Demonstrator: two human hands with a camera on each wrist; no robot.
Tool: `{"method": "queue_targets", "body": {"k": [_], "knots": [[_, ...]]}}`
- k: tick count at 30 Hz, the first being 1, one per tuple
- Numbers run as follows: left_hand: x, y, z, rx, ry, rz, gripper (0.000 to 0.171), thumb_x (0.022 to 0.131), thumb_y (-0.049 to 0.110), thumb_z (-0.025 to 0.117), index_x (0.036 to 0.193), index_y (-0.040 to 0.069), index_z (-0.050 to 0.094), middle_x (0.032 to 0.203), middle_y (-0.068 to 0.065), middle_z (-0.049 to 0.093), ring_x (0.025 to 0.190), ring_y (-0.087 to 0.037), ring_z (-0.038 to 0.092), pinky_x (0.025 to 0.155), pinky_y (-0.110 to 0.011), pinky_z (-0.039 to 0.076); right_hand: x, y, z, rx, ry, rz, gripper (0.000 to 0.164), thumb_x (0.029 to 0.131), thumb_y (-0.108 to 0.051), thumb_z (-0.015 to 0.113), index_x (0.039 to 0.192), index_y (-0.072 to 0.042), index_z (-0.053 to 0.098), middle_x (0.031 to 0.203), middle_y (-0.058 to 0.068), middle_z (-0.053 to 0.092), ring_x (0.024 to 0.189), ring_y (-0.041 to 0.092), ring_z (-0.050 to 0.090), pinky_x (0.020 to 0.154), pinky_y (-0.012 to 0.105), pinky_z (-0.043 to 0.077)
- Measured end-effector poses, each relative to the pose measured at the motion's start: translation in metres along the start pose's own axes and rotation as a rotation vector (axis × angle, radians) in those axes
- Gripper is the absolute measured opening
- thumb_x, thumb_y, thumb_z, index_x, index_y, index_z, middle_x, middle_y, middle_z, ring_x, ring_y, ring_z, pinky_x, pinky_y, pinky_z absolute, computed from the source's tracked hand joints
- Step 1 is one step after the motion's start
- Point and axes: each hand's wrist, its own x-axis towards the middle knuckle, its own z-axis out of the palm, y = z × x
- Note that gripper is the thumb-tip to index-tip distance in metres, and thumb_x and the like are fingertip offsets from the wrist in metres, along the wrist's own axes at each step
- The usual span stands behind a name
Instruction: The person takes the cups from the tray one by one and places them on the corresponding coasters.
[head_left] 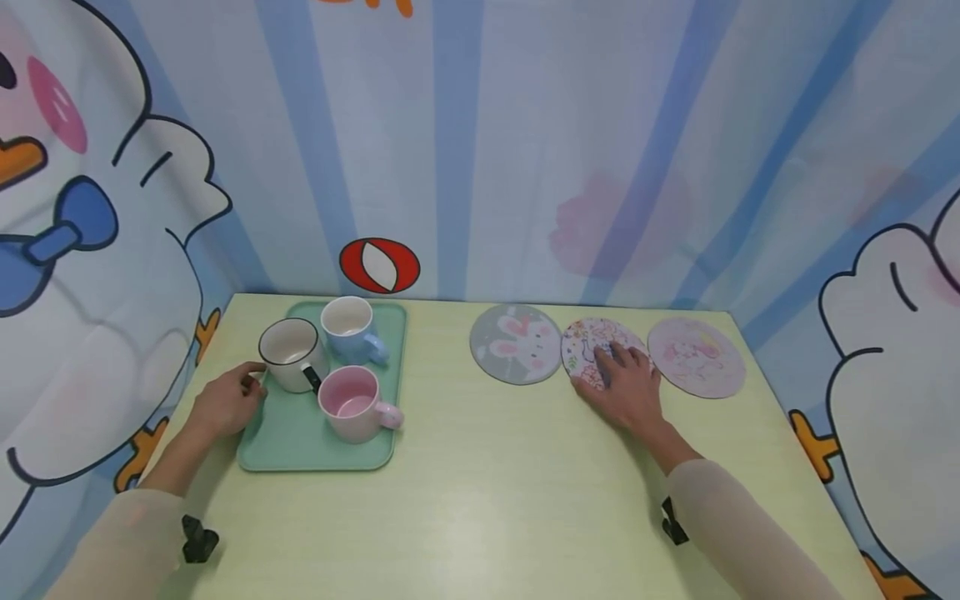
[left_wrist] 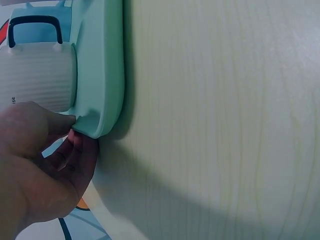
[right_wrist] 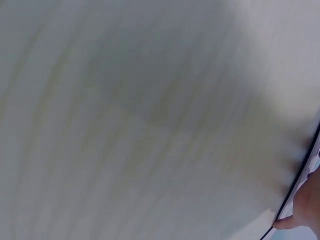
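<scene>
My left hand (head_left: 228, 402) pinches the left rim of a mint green tray (head_left: 300, 440), thumb on top and fingers below, as the left wrist view shows. Three mugs stand upright on the tray: a white one with a dark rim and black handle (head_left: 285, 371), a blue one (head_left: 347, 340) and a pink one (head_left: 351, 412). My right hand (head_left: 628, 392) rests with spread fingers on a round coaster with a colourful pattern (head_left: 577, 354). In the right wrist view only the thumb side of that hand (right_wrist: 307, 202) shows, at the coaster's dark edge.
A grey rabbit coaster (head_left: 517, 346) lies left of the patterned one, and a pale pink coaster (head_left: 697, 358) lies right of it. All are near the back edge of the pale wooden table (head_left: 465, 500). Behind hangs a blue striped cartoon curtain (head_left: 495, 150).
</scene>
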Motion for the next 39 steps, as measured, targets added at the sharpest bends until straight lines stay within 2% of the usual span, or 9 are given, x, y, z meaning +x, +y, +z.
{"method": "queue_targets", "body": {"k": [9,26,35,39], "knots": [[0.000,0.000,-0.001,0.004,-0.001,0.004,0.044,0.107,0.014,0.051,0.144,-0.009,0.049,0.118,-0.032,0.064,0.094,-0.040,0.064,0.076,-0.052,0.050,0.009,-0.007,0.000,0.002,-0.019,0.021,0.086,0.094,-0.071,0.060,0.157,-0.012,0.052,0.165,0.021,0.038,0.149,0.052,0.029,0.108,0.084,0.021],[0.002,0.004,-0.001,0.000,-0.006,-0.008,0.044,0.107,0.013,0.052,0.145,-0.008,0.048,0.119,-0.031,0.064,0.096,-0.040,0.063,0.077,-0.052,0.049,0.021,-0.005,-0.003,-0.006,-0.035,0.017,0.085,0.096,-0.069,0.059,0.157,-0.010,0.051,0.165,0.021,0.037,0.149,0.053,0.029,0.111,0.081,0.021],[0.002,0.001,-0.001,-0.001,-0.008,-0.002,0.045,0.107,0.014,0.051,0.145,-0.009,0.048,0.120,-0.032,0.064,0.097,-0.041,0.063,0.077,-0.053,0.049,0.029,-0.026,0.012,0.024,-0.062,-0.074,0.090,0.095,-0.072,0.058,0.162,-0.014,0.044,0.168,0.020,0.034,0.154,0.050,0.024,0.114,0.080,0.015],[0.002,0.000,0.000,-0.004,-0.016,-0.018,0.046,0.106,0.014,0.050,0.146,-0.009,0.047,0.120,-0.032,0.063,0.098,-0.041,0.063,0.078,-0.053,0.049,0.034,-0.040,0.015,0.013,-0.111,-0.124,0.095,0.094,-0.076,0.056,0.165,-0.015,0.039,0.171,0.017,0.029,0.156,0.047,0.020,0.117,0.077,0.012]]}}
